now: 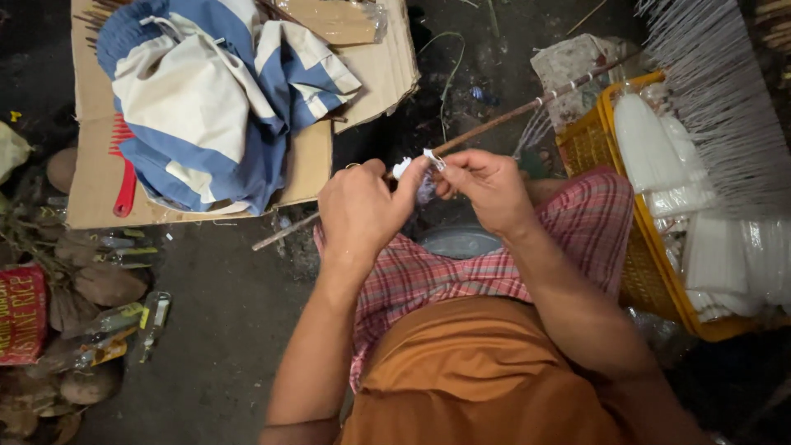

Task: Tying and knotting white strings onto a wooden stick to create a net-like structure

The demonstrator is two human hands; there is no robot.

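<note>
My left hand (360,213) grips a long thin brown stick (494,122) that runs from lower left to upper right across the floor. A small piece of white material (404,167) sits on the stick between my two hands. My right hand (486,188) pinches that white piece with its fingertips, just right of the left hand. Both hands hover above my knees, which are covered by red checked cloth (428,276).
A yellow plastic basket (651,247) with white pieces and clear bags stands at the right. A bundle of thin pale sticks (709,74) fans above it. Blue-and-white cloth (214,99) lies on flat cardboard (91,181) at upper left. Small bottles (152,317) lie on the dark floor.
</note>
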